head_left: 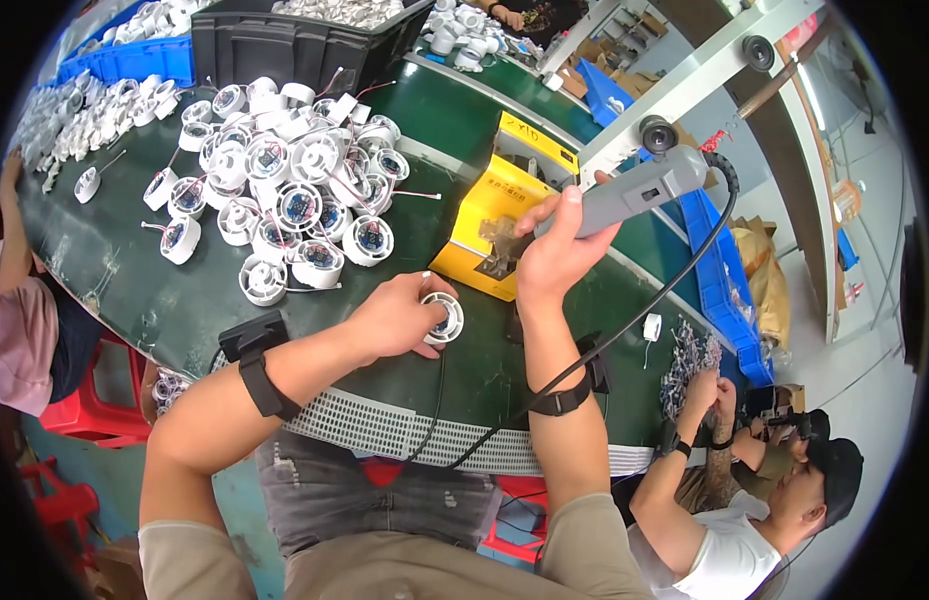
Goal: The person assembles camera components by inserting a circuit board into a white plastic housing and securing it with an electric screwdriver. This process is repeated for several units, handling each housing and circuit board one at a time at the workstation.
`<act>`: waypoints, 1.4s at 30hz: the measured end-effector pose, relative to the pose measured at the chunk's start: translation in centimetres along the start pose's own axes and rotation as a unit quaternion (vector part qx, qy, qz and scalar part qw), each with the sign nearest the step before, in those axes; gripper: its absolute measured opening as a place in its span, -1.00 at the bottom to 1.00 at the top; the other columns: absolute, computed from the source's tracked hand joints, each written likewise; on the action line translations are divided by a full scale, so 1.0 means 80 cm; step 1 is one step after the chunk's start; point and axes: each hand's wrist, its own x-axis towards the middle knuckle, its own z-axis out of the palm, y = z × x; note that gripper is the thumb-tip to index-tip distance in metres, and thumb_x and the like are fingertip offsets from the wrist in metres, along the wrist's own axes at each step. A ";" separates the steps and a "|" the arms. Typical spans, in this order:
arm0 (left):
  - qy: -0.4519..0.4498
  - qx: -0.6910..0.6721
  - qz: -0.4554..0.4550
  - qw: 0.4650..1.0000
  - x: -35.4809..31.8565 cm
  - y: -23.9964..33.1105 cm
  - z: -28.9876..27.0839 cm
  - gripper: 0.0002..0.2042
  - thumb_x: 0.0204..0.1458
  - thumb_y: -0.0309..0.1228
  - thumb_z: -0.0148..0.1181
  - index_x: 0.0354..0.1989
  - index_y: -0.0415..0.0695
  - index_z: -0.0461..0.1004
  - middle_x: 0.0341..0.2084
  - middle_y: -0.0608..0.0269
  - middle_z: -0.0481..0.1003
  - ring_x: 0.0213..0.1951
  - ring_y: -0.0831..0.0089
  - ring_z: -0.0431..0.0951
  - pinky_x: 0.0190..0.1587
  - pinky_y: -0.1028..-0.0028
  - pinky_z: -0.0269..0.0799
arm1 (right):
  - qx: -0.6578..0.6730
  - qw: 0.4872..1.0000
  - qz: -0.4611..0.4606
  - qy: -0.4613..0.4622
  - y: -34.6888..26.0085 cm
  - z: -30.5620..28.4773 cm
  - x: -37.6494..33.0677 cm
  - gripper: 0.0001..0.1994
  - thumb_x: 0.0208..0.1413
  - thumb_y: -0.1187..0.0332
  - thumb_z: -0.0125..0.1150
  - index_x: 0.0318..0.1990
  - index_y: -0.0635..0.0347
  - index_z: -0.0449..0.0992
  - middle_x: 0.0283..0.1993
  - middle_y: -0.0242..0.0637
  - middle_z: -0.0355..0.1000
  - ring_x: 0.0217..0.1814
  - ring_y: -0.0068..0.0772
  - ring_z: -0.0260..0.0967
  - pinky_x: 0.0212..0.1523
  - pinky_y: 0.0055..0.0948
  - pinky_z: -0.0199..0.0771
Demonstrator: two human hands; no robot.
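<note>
My right hand (556, 250) is wrapped round a grey electric screwdriver (634, 195) with a black cable at its upper end. The lower end of the tool is at the yellow screw feeder (474, 225); its tip is hidden by my fingers. Close to the table's near edge, my left hand (402, 318) grips a white round plastic housing (455, 318), its open side facing up. The fingers cover part of its inside. Beyond that hand lies a large heap of similar white housings (296, 205), many with blue circuit boards and thin wires.
The green table (134, 290) has a perforated white strip (364, 425) along its near edge. A black crate (284, 50) and a blue bin (134, 60) of white parts stand behind the heap. The cable (674, 285) crosses my right forearm. Co-workers sit left and right (694, 520).
</note>
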 end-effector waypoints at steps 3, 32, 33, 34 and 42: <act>0.003 -0.015 -0.007 1.000 -0.001 0.003 0.000 -0.76 0.14 -0.52 0.02 -0.03 -0.33 0.38 -0.27 0.10 0.49 -0.31 0.37 0.60 -0.33 0.41 0.66 | -0.003 1.000 0.009 0.002 0.004 -0.001 0.001 -0.62 0.25 0.36 -0.05 0.14 0.31 0.08 -0.65 -0.29 0.21 -0.70 -0.46 0.20 -0.64 -0.48 0.27; 0.011 -0.059 -0.011 0.998 0.006 -0.003 -0.001 -0.75 0.12 -0.53 0.03 -0.02 -0.30 0.37 -0.21 0.09 0.48 -0.29 0.36 0.60 -0.32 0.38 0.65 | 0.122 0.985 0.081 -0.093 -0.011 0.004 -0.094 -0.61 0.24 0.37 -0.06 0.15 0.26 0.02 -0.56 -0.27 0.22 -0.67 -0.46 0.21 -0.60 -0.45 0.37; 0.013 -0.060 -0.013 0.998 0.006 -0.003 -0.002 -0.75 0.12 -0.53 0.03 -0.02 -0.30 0.37 -0.21 0.09 0.48 -0.29 0.36 0.60 -0.32 0.38 0.65 | 0.129 0.984 0.080 -0.094 -0.009 0.005 -0.094 -0.61 0.24 0.37 -0.06 0.14 0.26 0.02 -0.56 -0.26 0.22 -0.67 -0.46 0.22 -0.60 -0.45 0.37; 0.012 -0.060 -0.011 0.998 0.006 -0.004 -0.003 -0.75 0.12 -0.53 0.03 -0.03 -0.30 0.37 -0.21 0.09 0.48 -0.28 0.35 0.60 -0.32 0.37 0.65 | 0.135 0.983 0.078 -0.095 -0.008 0.005 -0.095 -0.61 0.24 0.37 -0.06 0.14 0.26 0.03 -0.56 -0.26 0.22 -0.67 -0.46 0.22 -0.60 -0.45 0.37; 0.003 -0.012 0.027 1.000 0.005 0.002 -0.001 -0.76 0.11 -0.51 0.03 -0.07 -0.30 0.41 -0.20 0.06 0.49 -0.20 0.30 0.58 -0.29 0.33 0.66 | 0.140 0.980 0.086 -0.115 -0.015 -0.010 -0.099 -0.61 0.25 0.37 -0.06 0.15 0.24 0.02 -0.52 -0.25 0.25 -0.63 -0.44 0.24 -0.54 -0.44 0.41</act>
